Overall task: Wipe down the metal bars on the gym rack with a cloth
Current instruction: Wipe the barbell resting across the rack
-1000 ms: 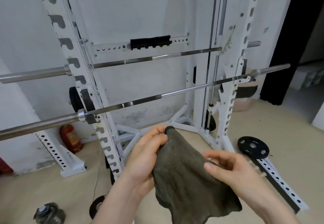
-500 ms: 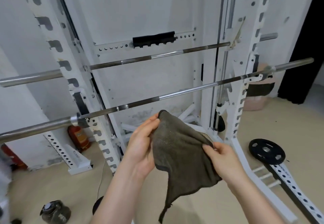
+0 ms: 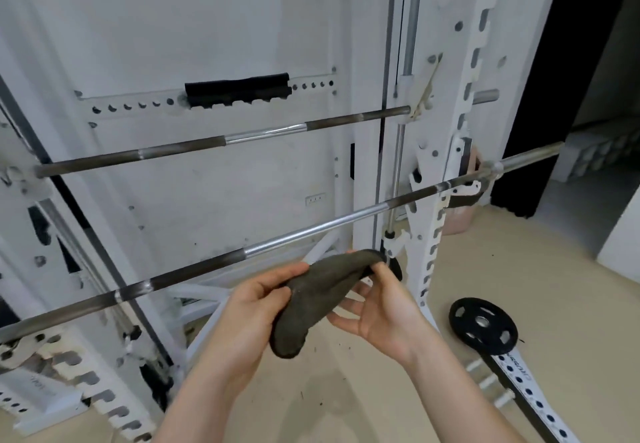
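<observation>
Left hand (image 3: 256, 307) and right hand (image 3: 384, 307) both pinch the cloth (image 3: 318, 293). It looks soft and light, so bunch it and wrap the barbell (image 3: 311, 227).

On your right, a black weight plate (image 3: 483, 325) lies flat on the beige floor (image 3: 561, 290). Its near edge meets the head of a white holed rail (image 3: 535, 396) that runs toward the floor's near right corner. At the floor's far edge a pinkish bin (image 3: 460, 222) stands by the white wall (image 3: 242, 172), which carries a small socket (image 3: 315, 199).
</observation>
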Motion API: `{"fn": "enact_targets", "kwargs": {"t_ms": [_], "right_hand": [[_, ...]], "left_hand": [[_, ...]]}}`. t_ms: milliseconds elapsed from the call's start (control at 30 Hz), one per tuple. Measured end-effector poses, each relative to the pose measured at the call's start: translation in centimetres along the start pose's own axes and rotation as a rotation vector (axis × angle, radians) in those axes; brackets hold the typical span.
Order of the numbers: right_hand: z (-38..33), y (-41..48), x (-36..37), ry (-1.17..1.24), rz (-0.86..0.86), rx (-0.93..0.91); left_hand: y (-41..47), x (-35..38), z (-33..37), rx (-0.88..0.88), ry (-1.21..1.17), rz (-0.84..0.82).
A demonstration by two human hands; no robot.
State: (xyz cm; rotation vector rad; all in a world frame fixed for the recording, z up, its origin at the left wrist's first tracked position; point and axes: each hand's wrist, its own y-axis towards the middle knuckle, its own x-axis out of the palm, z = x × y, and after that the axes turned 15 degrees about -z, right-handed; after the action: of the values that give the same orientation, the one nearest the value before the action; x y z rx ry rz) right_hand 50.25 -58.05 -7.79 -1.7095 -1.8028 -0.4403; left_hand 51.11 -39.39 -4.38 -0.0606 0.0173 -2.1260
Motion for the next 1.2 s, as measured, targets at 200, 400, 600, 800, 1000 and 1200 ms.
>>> {"fn": "enact_targets", "kwargs": {"t_ms": [200, 400, 600, 800, 1000, 1200], "right_hand": [[-3.6, 5.3, -2.9, -0.716, 0.160, -0.071], [-8.9, 9.0, -8.5, -0.348, -0.079, 0.197], [-14.5, 12.2, -18.2, -0.136, -0.191, 0.405], [-19.2, 15.3, -24.0, -0.010, -0.166, 0.416], [-19.8, 19.4, -26.5, -0.302, -0.128, 0.250], [-18.3, 20.7, -28.6, -0.479, -0.073, 0.280]], "left_hand": [[5.8, -1.0, 0.1, -0.048, 0.351, 0.167], [11.1, 2.6, -0.9, -0.204, 0.664, 0.139], [19.6, 10.9, -4.1, -0.371, 0.637, 0.214], [26.0, 16.6, -4.9, -0.402, 0.777, 0.274], [31.3, 15.0, -5.6, -0.383, 0.945, 0.553], [37.8, 14.0, -5.7, -0.537, 1.183, 0.452]]}}
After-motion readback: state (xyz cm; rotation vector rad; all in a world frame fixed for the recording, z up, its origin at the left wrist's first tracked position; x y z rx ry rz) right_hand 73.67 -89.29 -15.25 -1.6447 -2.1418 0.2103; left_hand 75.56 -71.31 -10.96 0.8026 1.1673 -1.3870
